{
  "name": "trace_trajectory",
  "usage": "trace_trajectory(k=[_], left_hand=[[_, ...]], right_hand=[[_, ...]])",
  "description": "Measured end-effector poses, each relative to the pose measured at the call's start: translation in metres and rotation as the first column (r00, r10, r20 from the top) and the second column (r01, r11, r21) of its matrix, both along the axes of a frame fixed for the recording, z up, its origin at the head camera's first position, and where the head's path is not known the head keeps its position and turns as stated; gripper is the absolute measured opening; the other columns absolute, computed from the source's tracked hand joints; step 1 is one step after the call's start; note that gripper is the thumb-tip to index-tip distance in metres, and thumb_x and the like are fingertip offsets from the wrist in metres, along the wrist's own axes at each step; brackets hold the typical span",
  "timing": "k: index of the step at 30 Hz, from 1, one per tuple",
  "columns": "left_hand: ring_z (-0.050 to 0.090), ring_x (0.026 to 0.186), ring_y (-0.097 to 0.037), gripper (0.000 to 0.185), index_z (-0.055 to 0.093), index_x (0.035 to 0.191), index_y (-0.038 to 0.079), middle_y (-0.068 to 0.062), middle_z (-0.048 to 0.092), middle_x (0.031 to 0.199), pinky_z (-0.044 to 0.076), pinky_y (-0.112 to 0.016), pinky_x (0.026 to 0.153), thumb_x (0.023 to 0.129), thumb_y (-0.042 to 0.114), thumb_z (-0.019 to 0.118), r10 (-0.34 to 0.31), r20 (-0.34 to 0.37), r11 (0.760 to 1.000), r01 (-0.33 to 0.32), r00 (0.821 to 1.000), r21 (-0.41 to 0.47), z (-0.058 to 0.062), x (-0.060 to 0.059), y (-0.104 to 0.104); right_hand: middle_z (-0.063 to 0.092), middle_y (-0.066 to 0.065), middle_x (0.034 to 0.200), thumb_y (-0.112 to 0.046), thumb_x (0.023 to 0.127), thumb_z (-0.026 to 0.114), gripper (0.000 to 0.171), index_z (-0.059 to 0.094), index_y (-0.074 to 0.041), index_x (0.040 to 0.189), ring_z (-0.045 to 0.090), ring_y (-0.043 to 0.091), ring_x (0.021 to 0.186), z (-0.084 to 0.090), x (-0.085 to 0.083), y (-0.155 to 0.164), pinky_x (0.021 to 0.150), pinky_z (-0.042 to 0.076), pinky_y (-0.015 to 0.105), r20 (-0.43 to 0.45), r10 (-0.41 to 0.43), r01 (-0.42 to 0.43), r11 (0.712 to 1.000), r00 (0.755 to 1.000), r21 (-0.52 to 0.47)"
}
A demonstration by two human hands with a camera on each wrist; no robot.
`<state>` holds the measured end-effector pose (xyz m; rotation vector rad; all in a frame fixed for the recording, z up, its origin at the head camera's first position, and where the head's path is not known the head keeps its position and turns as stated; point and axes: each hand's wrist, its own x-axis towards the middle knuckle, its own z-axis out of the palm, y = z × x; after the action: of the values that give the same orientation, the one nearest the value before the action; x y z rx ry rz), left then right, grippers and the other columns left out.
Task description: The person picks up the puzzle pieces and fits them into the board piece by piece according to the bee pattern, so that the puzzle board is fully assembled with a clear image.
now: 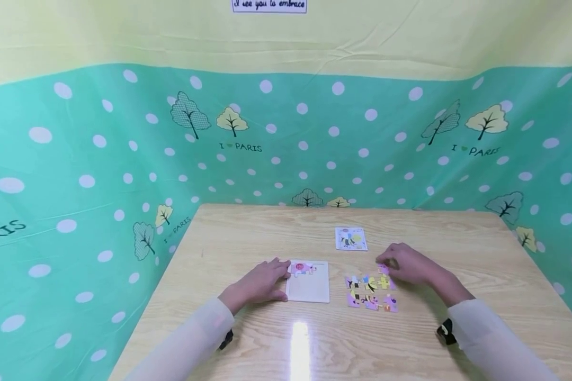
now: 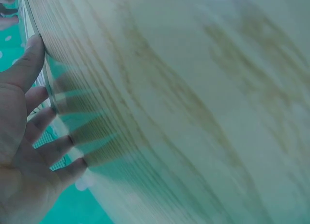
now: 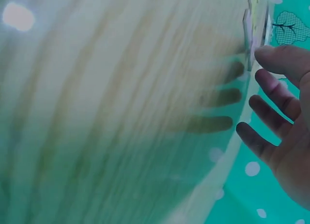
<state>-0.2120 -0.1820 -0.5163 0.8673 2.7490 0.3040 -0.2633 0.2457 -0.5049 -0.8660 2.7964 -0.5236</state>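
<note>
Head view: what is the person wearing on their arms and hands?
Both arms wear pale cream long sleeves: left sleeve, right sleeve. A small black item sits at each cuff, left and right. The left hand and right hand are bare, with no gloves.

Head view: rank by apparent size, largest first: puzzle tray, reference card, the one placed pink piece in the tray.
1. Puzzle tray, largest by far.
2. Reference card; it lies farther from the camera, so its true size against the tray is unsure.
3. Placed pink piece, smallest, at the tray's top edge near the left hand.
</note>
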Motion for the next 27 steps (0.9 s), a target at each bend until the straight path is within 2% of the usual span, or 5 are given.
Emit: trace_trajectory(k=[6,13,21,27], left_hand=[[0.038,0.149,-0.040,0.063,0.062,0.137,0.012,-0.012,0.043,0.161,0.033,-0.058,0.122,0.088,0.050,0.074,-0.002,0.003,1.000,0.002,1.000,0.001,-0.001,0.000,-0.001],[0.039,0.149,-0.040,0.063,0.063,0.136,0.012,-0.011,0.044,0.160,0.033,-0.058,0.122,0.088,0.050,0.074,0.003,0.002,1.000,-0.003,1.000,0.002,-0.003,0.002,-0.001],[0.039,0.149,-0.039,0.062,0.063,0.136,0.013,-0.010,0.044,0.161,0.034,-0.058,0.122,0.088,0.051,0.074,0.003,-0.010,1.000,-0.003,1.000,-0.002,-0.006,0.002,-0.001],[0.038,0.150,-0.039,0.063,0.062,0.137,0.013,-0.010,0.043,0.161,0.033,-0.058,0.123,0.088,0.051,0.073,0.007,-0.003,1.000,-0.007,1.000,-0.001,-0.005,0.001,0.000]], right_hand=[[0.072,0.000,0.105,-0.008,0.087,0.076,0.029,0.076,-0.011,0.116,0.065,0.020,0.098,-0.005,0.001,0.004,0.091,0.058,0.046,-0.029,0.024,-0.023,0.999,0.999,0.023],[0.072,-0.005,0.101,-0.008,0.087,0.076,0.026,0.077,-0.013,0.112,0.064,0.015,0.095,-0.010,0.001,0.001,0.088,0.058,0.042,-0.042,0.005,-0.004,1.000,0.999,0.024],[0.072,-0.003,0.104,-0.013,0.086,0.075,0.030,0.075,-0.013,0.116,0.063,0.021,0.101,-0.009,0.001,-0.004,0.091,0.056,0.045,-0.041,-0.042,0.042,0.999,0.998,-0.002],[0.072,-0.004,0.105,-0.016,0.087,0.076,0.031,0.075,-0.014,0.118,0.063,0.022,0.103,-0.006,-0.002,-0.017,0.092,0.056,0.046,-0.054,-0.027,0.025,0.999,0.998,-0.036]])
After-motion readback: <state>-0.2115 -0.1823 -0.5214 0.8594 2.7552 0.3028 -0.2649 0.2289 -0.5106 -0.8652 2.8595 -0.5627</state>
